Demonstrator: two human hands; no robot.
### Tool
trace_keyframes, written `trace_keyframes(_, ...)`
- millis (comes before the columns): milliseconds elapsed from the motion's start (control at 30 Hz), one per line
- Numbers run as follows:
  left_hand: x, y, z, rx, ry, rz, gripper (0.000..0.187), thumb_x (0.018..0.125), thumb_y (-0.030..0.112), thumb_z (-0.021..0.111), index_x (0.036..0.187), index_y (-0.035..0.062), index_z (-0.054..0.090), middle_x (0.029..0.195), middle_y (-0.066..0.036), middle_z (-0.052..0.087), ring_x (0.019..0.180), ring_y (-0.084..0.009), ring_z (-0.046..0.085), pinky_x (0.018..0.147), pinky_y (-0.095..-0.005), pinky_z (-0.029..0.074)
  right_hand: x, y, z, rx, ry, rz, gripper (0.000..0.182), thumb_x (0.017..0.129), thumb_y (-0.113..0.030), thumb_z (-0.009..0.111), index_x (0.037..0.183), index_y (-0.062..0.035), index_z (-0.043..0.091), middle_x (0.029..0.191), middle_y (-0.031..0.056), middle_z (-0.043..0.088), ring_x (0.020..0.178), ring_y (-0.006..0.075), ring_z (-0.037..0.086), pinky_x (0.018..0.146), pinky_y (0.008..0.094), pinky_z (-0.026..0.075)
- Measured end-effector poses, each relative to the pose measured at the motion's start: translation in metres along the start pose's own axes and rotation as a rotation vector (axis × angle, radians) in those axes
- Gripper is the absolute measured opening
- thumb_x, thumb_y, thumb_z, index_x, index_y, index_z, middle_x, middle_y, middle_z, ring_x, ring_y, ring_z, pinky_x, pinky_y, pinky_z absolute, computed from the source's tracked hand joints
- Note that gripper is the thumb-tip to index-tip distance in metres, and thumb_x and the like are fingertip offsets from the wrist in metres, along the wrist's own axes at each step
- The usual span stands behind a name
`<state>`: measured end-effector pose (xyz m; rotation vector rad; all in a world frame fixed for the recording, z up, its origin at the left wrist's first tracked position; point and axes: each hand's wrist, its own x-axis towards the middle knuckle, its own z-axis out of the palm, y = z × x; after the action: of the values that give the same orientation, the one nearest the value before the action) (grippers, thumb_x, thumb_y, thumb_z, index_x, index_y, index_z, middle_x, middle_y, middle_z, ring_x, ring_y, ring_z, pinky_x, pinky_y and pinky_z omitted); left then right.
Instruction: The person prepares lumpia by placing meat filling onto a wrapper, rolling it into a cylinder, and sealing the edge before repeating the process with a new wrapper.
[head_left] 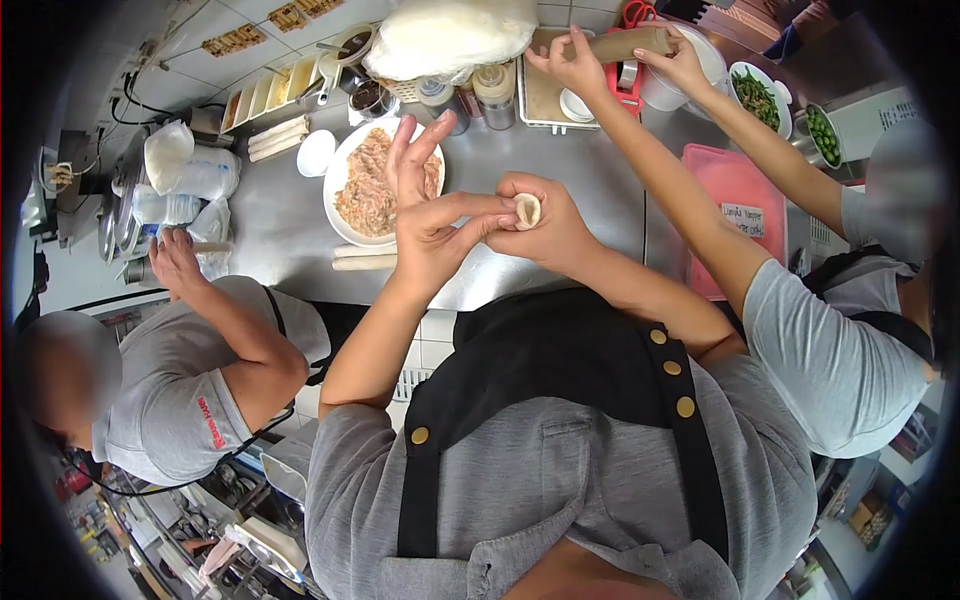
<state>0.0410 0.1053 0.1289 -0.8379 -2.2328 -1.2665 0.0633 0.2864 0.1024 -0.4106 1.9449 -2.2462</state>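
A small pale spring roll (528, 210) is held end-on toward me, its round open end showing. Around its body wrap the fingers of my right hand (545, 225), closed on it. The thumb and index finger of my left hand (428, 205) pinch at the edge of the roll's end, while its other fingers stick up. Behind my left hand stands a white bowl (330, 205) of minced filling (370, 185). Two rolled spring rolls (365, 258) lie on the steel counter (290, 235) left of my left wrist. The rest of the held roll is hidden by my right hand.
At right, a co-worker's hands hold a rolled wrapper stack (630, 45) above a tray (545, 75). A pink-lidded box (705, 180) stands below those arms. Another co-worker's hand (175, 262) is at left. Squeeze bottles (494, 95) and more rolls (278, 138) sit farther back.
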Motion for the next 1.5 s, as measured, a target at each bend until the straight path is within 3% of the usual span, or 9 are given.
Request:
trace_keyframes(267, 0.009, 0.009, -0.038, 0.225, -0.184, 0.222, 0.031, 0.068, 0.034, 0.090, 0.099, 0.0309, 0.085, 0.161, -0.011, 0.043, 0.152, -0.0448, 0.022, 0.123, -0.0576, 0.022, 0.005, -0.014, 0.010, -0.038, -0.208, 0.094, 0.023, 0.077, -0.007, 0.082, 0.081, -0.0057, 0.059, 0.075, -0.0040, 0.059, 0.074, 0.0035, 0.051, 0.065, 0.0257, 0.045)
trace_keyframes(433, 0.028, 0.019, -0.062, 0.299, -0.403, 0.317, 0.021, 0.074, 0.036, 0.084, 0.089, 0.0273, 0.071, 0.159, -0.001, 0.042, 0.152, -0.0416, 0.025, 0.119, -0.0692, 0.027, 0.006, -0.021, 0.025, -0.159, -0.178, 0.051, 0.020, 0.076, -0.005, 0.079, 0.087, -0.0018, 0.064, 0.077, 0.0011, 0.063, 0.075, 0.0068, 0.056, 0.068, 0.0291, 0.049)
trace_keyframes(633, 0.022, 0.020, -0.069, 0.381, -0.460, 0.401, 0.018, 0.076, 0.027, 0.083, 0.088, 0.0246, 0.069, 0.160, -0.001, 0.041, 0.153, -0.0418, 0.024, 0.119, -0.0707, 0.027, 0.006, -0.024, 0.038, -0.195, -0.138, 0.013, 0.019, 0.076, -0.005, 0.078, 0.083, -0.0035, 0.060, 0.073, 0.0005, 0.058, 0.073, 0.0063, 0.053, 0.065, 0.0288, 0.045)
trace_keyframes(900, 0.011, 0.034, -0.085, 0.237, -0.333, 0.140, 0.022, 0.075, 0.028, 0.087, 0.088, 0.0206, 0.072, 0.160, -0.005, 0.041, 0.153, -0.0439, 0.023, 0.120, -0.0681, 0.024, 0.008, -0.020, 0.065, -0.126, 0.020, 0.052, 0.022, 0.076, -0.006, 0.077, 0.079, -0.0068, 0.055, 0.071, -0.0035, 0.052, 0.069, 0.0065, 0.047, 0.062, 0.0279, 0.042)
trace_keyframes(967, 0.002, 0.025, -0.082, 0.229, -0.295, 0.142, 0.024, 0.073, 0.030, 0.089, 0.088, 0.0195, 0.073, 0.160, -0.006, 0.041, 0.153, -0.0442, 0.024, 0.120, -0.0671, 0.023, 0.009, -0.010, 0.064, -0.323, -0.018, -0.113, 0.026, 0.077, -0.012, 0.084, 0.088, -0.0013, 0.063, 0.075, 0.0069, 0.064, 0.073, 0.0182, 0.065, 0.069, 0.0362, 0.051)
trace_keyframes(1100, 0.001, 0.022, -0.092, 0.248, -0.256, 0.255, 0.033, 0.068, 0.034, 0.093, 0.090, 0.0184, 0.075, 0.156, -0.015, 0.045, 0.151, -0.0460, 0.027, 0.121, -0.0626, 0.024, 0.013, -0.011, 0.070, -0.457, -0.039, -0.082, 0.033, 0.076, -0.012, 0.085, 0.100, -0.0033, 0.065, 0.075, 0.0033, 0.064, 0.073, 0.0210, 0.066, 0.071, 0.0365, 0.052)
trace_keyframes(1200, 0.005, 0.021, -0.100, -0.032, -0.183, 0.076, 0.039, 0.062, 0.037, 0.096, 0.090, 0.0181, 0.075, 0.153, -0.016, 0.047, 0.149, -0.0435, 0.030, 0.121, -0.0626, 0.023, 0.019, -0.012, 0.072, -0.275, -0.068, -0.304, 0.054, 0.075, -0.007, 0.086, 0.121, -0.0059, 0.059, 0.073, -0.0017, 0.064, 0.071, 0.0171, 0.065, 0.072, 0.0332, 0.052)
trace_keyframes(1267, -0.005, 0.007, -0.101, -0.176, -0.014, -0.049, 0.041, 0.057, 0.039, 0.097, 0.087, 0.0189, 0.076, 0.151, -0.016, 0.048, 0.149, -0.0449, 0.029, 0.121, -0.0616, 0.023, 0.020, -0.025, 0.069, 0.130, -0.313, -0.032, 0.070, 0.076, 0.001, 0.085, 0.134, -0.0067, 0.048, 0.073, -0.0041, 0.056, 0.071, 0.0061, 0.055, 0.068, 0.0235, 0.045)
trace_keyframes(1500, -0.013, -0.002, -0.099, 0.065, -0.011, 0.208, 0.027, 0.060, 0.031, 0.093, 0.085, 0.0352, 0.084, 0.148, -0.006, 0.054, 0.149, -0.0411, 0.030, 0.120, -0.0564, 0.024, 0.020, -0.016, 0.082, 0.225, -0.312, -0.073, 0.080, 0.075, 0.007, 0.084, 0.143, -0.0072, 0.042, 0.080, -0.0018, 0.063, 0.071, 0.0019, 0.055, 0.064, 0.0202, 0.042)
